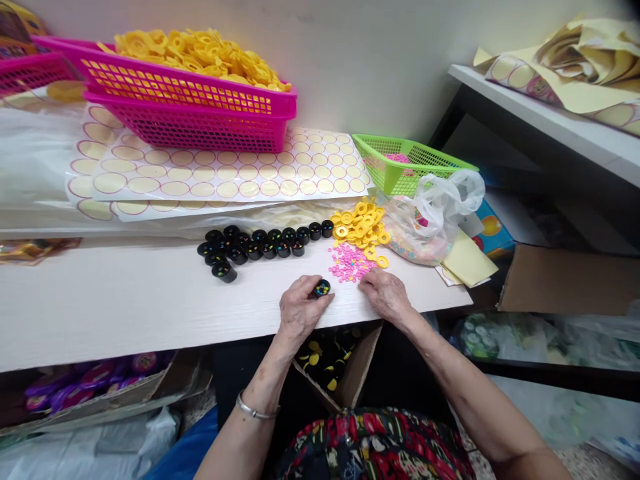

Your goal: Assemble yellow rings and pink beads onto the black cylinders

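My left hand [302, 305] is wrapped round a small black cup [323, 288] near the table's front edge; tiny coloured pieces show inside its open top. At the right edge of a spread of small pink beads [345, 264], my right hand [385, 293] has its fingers bent together, and whatever is between the fingertips is hidden. Just behind the beads lies a heap of yellow plastic rings [361, 223]. Several more black cups [253, 249] stand grouped to the left, with coloured bits visible in many of them.
A pink basket [200, 120] of yellow parts stands on sheets of round stickers [240, 175] at the back. Further right are a green basket [400, 170] and a plastic bag [425, 227]. Below the table edge, between the legs, a cardboard box [361, 363] holds black and yellow pieces.
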`<state>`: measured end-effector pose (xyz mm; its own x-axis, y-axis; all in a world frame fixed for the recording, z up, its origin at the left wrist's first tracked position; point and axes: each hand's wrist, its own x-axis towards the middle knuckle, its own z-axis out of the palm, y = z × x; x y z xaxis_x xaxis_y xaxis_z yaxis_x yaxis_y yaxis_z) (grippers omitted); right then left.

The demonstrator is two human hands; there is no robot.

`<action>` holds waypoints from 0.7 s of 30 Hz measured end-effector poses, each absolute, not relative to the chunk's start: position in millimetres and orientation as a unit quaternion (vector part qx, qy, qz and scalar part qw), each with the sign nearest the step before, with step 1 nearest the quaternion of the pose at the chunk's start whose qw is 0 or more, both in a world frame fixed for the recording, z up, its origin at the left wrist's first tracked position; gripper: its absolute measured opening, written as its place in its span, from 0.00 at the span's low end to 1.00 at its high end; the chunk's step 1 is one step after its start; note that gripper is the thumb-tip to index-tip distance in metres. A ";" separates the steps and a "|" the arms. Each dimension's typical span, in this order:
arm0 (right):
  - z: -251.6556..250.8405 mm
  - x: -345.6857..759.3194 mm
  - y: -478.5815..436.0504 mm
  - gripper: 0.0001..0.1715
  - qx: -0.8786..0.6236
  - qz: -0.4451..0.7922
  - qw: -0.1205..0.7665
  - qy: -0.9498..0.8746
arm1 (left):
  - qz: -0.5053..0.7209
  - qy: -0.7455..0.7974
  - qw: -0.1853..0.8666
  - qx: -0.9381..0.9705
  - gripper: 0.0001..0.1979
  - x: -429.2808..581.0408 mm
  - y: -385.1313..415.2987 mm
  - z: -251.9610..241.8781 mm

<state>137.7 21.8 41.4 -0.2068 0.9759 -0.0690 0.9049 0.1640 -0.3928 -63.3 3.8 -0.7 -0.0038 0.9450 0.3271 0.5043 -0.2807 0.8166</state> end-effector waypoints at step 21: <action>54.6 91.1 18.5 0.10 -0.448 0.176 0.249 -0.841 | 0.433 0.557 0.242 0.666 0.12 -60.8 0.9 3.4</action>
